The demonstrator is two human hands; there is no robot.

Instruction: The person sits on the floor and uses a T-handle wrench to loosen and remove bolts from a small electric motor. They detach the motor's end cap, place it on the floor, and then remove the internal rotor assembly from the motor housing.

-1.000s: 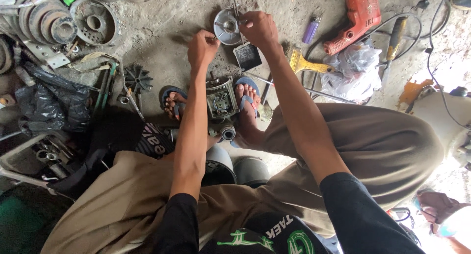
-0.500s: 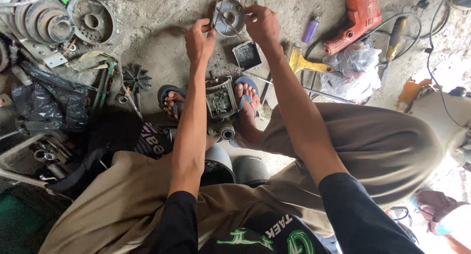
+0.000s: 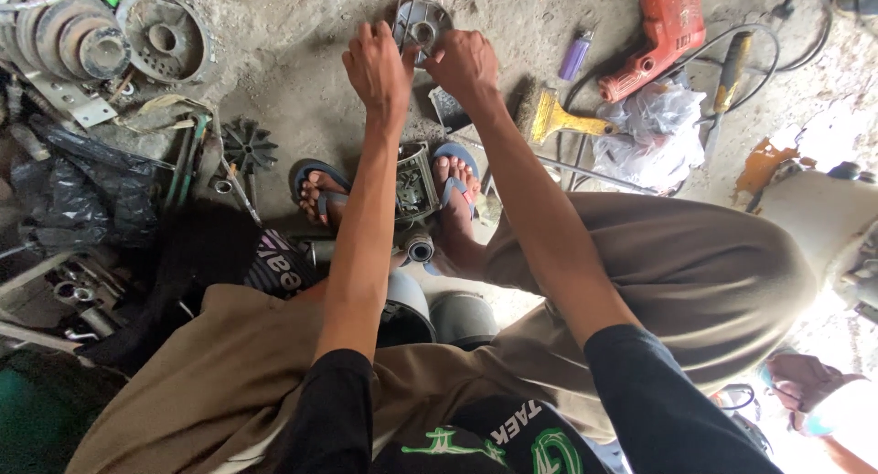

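Both arms reach forward over the dusty floor. My left hand (image 3: 377, 64) and my right hand (image 3: 465, 64) grip a round grey metal motor end cover (image 3: 422, 18) from either side, fingers curled on its rim. A small dark square part (image 3: 448, 106) lies just below the right hand. Between my two sandalled feet sits a metal motor housing (image 3: 413, 183), with a short shaft end (image 3: 419, 248) in front of it.
Round metal pulleys (image 3: 163, 37) and scrap pile up at the top left, a black fan impeller (image 3: 247, 146) beside them. A red power drill (image 3: 660, 33), yellow-handled brush (image 3: 560, 119), purple lighter (image 3: 574, 55) and plastic bag (image 3: 651, 137) lie to the right.
Both hands came together on the round end cover; the left hand moved right and closed on its rim, and the cover now sits farther from me.
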